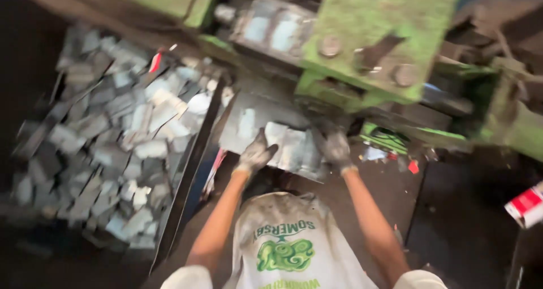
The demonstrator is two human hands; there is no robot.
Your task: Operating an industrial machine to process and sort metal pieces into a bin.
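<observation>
Both my hands wear dirty grey gloves and reach forward to a shiny metal sheet piece (pixel 291 145) lying on the dark work plate (pixel 249 111) of a green machine (pixel 373 34). My left hand (pixel 255 153) grips the sheet's left edge, thumb spread. My right hand (pixel 334 146) holds its right edge, close under the machine's head. The picture is blurred, so finger detail is unclear.
A large heap of cut grey metal offcuts (pixel 107 136) fills a bin on the left, bordered by a dark metal edge (pixel 189 170). A red and white carton (pixel 526 204) lies at the right. Small red scraps (pixel 413 165) sit on the dark bench.
</observation>
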